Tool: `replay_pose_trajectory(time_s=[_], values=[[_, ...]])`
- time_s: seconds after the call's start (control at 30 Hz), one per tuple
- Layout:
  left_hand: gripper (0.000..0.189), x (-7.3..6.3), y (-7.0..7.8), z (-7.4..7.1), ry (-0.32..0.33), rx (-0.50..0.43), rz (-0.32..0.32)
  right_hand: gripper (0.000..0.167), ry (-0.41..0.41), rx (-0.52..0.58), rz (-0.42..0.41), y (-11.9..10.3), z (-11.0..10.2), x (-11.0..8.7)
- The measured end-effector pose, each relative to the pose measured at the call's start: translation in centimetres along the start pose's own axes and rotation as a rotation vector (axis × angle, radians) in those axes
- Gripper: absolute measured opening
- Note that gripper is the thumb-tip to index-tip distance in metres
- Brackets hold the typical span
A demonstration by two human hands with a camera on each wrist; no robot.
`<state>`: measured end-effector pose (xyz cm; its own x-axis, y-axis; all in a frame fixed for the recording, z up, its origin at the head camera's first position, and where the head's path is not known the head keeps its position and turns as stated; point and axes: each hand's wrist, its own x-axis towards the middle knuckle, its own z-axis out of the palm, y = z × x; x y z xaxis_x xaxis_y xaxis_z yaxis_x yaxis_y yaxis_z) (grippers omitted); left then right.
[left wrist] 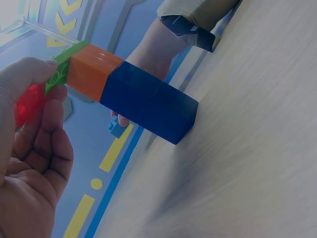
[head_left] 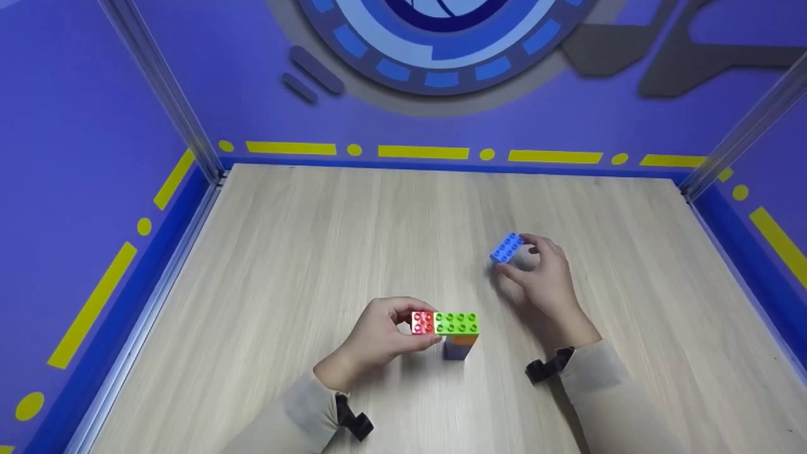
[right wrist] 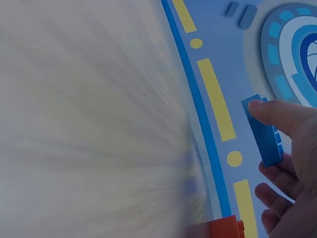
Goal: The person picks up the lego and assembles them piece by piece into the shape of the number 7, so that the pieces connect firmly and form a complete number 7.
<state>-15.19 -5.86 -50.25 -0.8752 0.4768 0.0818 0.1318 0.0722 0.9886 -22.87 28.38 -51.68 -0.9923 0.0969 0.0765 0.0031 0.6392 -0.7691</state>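
1. While your left hand (head_left: 381, 334) is gripping the top of a tower (left wrist: 121, 84) of bricks at the near middle of the scene, your right hand (head_left: 547, 277) is pinching a blue brick (head_left: 506, 248) farther off and to the right.
2. Your left thumb and fingers are curling about the red brick (head_left: 422, 322) and the left end of the green brick (head_left: 457, 323).
3. The red brick is showing four glossy studs; the green one, lying just right of it, is showing eight in two rows.
4. An orange block (left wrist: 94, 72) is sitting under the green, and dark blue blocks (left wrist: 148, 101) are forming the lower part, a seam running between them. Whether the lowest is touching the table (head_left: 315, 252), you cannot tell.
5. You are holding the blue brick above the table by its two ends, its eight studs running from near left to far right.
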Motion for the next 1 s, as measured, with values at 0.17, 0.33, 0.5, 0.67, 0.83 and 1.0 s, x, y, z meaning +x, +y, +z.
replay_pose_trajectory(time_s=[0.17, 0.33, 0.5, 0.67, 0.83, 1.0], values=[[0.035, 0.0, 0.0, 0.0, 0.002, 0.011, -0.001, 0.091, -0.011, 0.047, -0.027, -0.7, 0.2, -0.3], [0.034, 0.1, -0.1, 0.0, 0.0, 0.012, 0.004, 0.09, -0.018, 0.081, -0.074, -1.3, 0.5, -0.5], [0.034, 0.1, 0.0, 0.1, -0.001, 0.002, 0.011, 0.079, -0.035, 0.176, -0.097, -1.8, 0.7, -1.0], [0.034, 0.1, 0.1, 0.2, 0.001, -0.006, 0.014, 0.073, -0.072, 0.352, -0.089, -2.1, 0.8, -1.5], [0.034, 0.0, 0.2, 0.2, 0.006, -0.01, 0.01, 0.072, -0.057, 0.369, -0.067, -2.7, 0.7, -2.0], [0.034, 0.0, 0.1, 0.2, 0.007, -0.005, 0.007, 0.063, -0.021, 0.348, -0.063, -2.9, 0.6, -2.3]])
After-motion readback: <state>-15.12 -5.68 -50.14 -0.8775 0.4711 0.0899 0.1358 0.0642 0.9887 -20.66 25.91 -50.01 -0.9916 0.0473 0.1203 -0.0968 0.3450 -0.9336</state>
